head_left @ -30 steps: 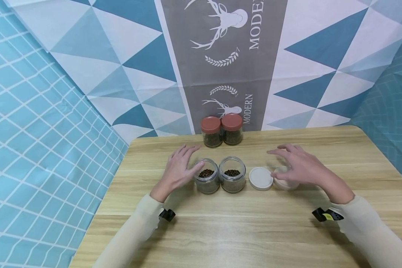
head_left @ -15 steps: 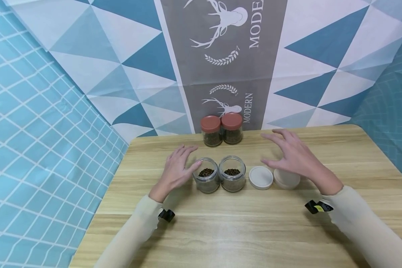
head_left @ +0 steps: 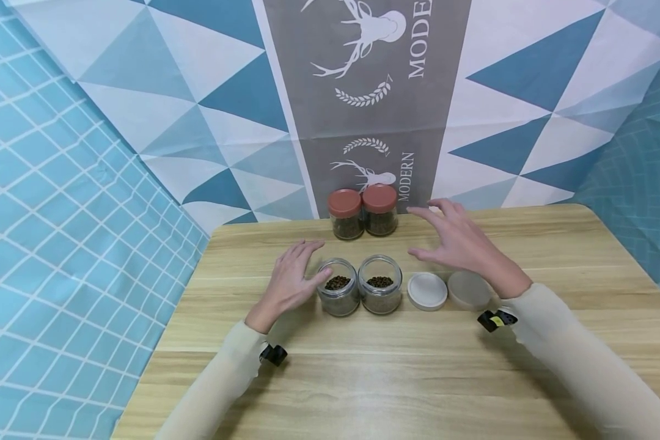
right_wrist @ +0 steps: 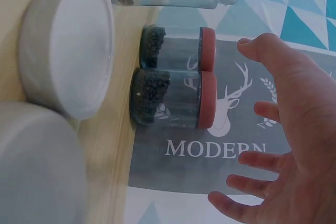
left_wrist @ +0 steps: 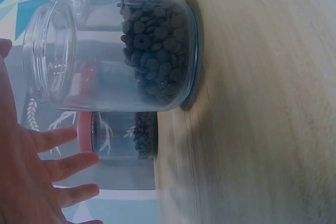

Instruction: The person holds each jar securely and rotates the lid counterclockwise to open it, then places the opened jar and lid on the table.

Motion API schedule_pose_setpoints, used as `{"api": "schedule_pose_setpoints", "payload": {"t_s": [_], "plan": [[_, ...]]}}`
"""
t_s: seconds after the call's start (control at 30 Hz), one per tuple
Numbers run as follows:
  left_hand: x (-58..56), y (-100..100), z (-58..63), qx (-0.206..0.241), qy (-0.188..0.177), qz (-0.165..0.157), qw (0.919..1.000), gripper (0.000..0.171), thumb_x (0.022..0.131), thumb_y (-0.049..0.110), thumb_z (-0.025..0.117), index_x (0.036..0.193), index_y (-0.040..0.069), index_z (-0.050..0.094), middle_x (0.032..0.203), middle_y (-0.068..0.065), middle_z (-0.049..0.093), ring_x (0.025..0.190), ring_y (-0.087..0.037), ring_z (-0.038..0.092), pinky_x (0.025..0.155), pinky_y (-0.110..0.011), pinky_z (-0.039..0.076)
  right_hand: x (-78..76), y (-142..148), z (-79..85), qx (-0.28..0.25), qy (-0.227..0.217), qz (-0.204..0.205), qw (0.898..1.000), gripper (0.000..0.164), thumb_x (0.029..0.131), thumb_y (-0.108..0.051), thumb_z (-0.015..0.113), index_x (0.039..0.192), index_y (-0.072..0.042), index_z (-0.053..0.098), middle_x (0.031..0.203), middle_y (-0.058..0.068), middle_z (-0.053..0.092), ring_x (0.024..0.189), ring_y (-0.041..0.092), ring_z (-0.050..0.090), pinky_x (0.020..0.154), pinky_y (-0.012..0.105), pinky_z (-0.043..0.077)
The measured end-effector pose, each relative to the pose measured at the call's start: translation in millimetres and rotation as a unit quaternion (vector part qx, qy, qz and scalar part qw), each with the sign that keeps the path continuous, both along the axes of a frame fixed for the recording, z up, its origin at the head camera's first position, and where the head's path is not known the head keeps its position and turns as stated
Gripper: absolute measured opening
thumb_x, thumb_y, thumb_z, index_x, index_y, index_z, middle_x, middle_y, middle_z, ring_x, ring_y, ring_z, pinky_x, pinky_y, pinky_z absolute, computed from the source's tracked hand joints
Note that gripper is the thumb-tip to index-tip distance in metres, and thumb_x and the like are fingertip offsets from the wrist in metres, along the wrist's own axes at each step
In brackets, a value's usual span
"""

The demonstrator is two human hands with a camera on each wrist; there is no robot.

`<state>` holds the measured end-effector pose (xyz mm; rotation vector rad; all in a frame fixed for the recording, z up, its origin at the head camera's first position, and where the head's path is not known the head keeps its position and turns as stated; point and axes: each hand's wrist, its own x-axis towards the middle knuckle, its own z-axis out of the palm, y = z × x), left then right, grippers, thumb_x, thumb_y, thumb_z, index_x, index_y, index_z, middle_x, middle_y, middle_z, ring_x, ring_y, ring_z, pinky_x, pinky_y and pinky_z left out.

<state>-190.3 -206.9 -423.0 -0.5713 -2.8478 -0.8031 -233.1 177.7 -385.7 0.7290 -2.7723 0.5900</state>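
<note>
Two uncovered glass jars stand side by side mid-table, each partly filled with small dark brown pellets: the left jar (head_left: 338, 299) and the right jar (head_left: 381, 298). My left hand (head_left: 291, 278) is beside the left jar with its fingers spread, its thumb near the rim; whether it touches the glass I cannot tell. In the left wrist view that jar (left_wrist: 121, 51) shows pellets at its bottom. My right hand (head_left: 453, 238) hovers with fingers apart, holding nothing, to the right of two lidded jars, the left one (head_left: 345, 214) and the right one (head_left: 380, 209), both with red lids.
Right of the uncovered jars lie two round whitish lids, a left lid (head_left: 427, 291) and a right lid (head_left: 469, 289) partly under my right wrist. A patterned cloth backdrop (head_left: 363, 116) rises behind the wooden table (head_left: 363, 379).
My right hand has moved from above the right lid leftward and away from me, nearer the red-lidded jars. My left hand stays almost still by the left uncovered jar.
</note>
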Motion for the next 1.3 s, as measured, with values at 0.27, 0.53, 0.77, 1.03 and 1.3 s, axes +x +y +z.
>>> {"api": "schedule_pose_setpoints", "payload": {"t_s": [0.27, 0.53, 0.77, 1.03, 1.3], "plan": [[0.0, 0, -1.4, -0.013, -0.02, 0.002, 0.9997, 0.097, 0.103, 0.081, 0.046, 0.169, 0.009, 0.05, 0.178, -0.021, 0.047, 0.169, -0.053, 0.035, 0.134, -0.081, 0.025, -18.5, -16, 1.5, -0.004, 0.015, 0.006, 1.0, 0.081, 0.091, -0.044, 0.09, 0.163, -0.024, 0.058, 0.163, 0.032, 0.049, 0.141, 0.058, 0.052, 0.093, 0.076, 0.059], [1.3, -1, -3.2, -0.011, -0.026, 0.005, 0.9996, 0.093, 0.104, 0.077, 0.05, 0.169, 0.01, 0.051, 0.178, -0.02, 0.047, 0.169, -0.053, 0.034, 0.134, -0.082, 0.026, -39.8, -37, 9.8, 0.007, 0.006, -0.002, 1.0, 0.083, 0.093, -0.044, 0.09, 0.166, -0.026, 0.056, 0.164, 0.034, 0.046, 0.138, 0.056, 0.054, 0.085, 0.067, 0.064], [1.6, -2, -3.3, -0.011, -0.026, 0.005, 0.9996, 0.102, 0.102, 0.087, 0.041, 0.169, 0.011, 0.05, 0.178, -0.019, 0.047, 0.17, -0.051, 0.033, 0.134, -0.081, 0.027, -59.9, -47, 15.4, -0.001, -0.027, -0.018, 0.999, 0.086, 0.094, -0.045, 0.09, 0.169, -0.029, 0.051, 0.166, 0.034, 0.042, 0.138, 0.052, 0.049, 0.089, 0.07, 0.062], [0.0, -3, -4.4, -0.009, -0.024, 0.001, 0.9997, 0.109, 0.1, 0.093, 0.036, 0.168, 0.01, 0.052, 0.176, -0.021, 0.049, 0.17, -0.052, 0.034, 0.132, -0.082, 0.028, -77.1, -57, 16.8, -0.019, -0.044, -0.028, 0.998, 0.088, 0.093, -0.044, 0.09, 0.169, -0.027, 0.051, 0.168, 0.034, 0.04, 0.145, 0.055, 0.045, 0.097, 0.076, 0.059], [-12.3, -11, -22.5, -0.003, -0.021, -0.008, 0.9997, 0.097, 0.103, 0.083, 0.046, 0.169, 0.011, 0.05, 0.178, -0.02, 0.047, 0.171, -0.051, 0.033, 0.135, -0.081, 0.025, -87.6, -71, 9.9, -0.039, -0.043, -0.037, 0.998, 0.09, 0.093, -0.044, 0.09, 0.172, -0.03, 0.048, 0.169, 0.033, 0.039, 0.147, 0.053, 0.043, 0.106, 0.074, 0.056]]}}
